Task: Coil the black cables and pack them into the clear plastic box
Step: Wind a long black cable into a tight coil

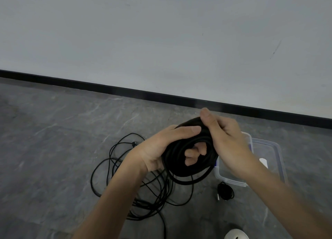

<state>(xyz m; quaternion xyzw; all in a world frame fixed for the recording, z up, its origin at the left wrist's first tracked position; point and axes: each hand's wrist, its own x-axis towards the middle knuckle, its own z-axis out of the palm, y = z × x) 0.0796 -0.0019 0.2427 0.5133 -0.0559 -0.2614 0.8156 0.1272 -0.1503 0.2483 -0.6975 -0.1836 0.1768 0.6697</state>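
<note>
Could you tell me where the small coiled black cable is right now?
In the head view, the small coiled cable lies on the floor at lower right, just in front of the clear plastic box and right of the loose cable tangle.

Getting into the clear plastic box is awkward: the right hand and its forearm cross over the open top, and the big cable coil gripped in both hands hangs just left of it. A small coiled cable sits just beside the box's near corner. Loose cable loops sprawl below the left hand. The grey floor further left is open.
</note>
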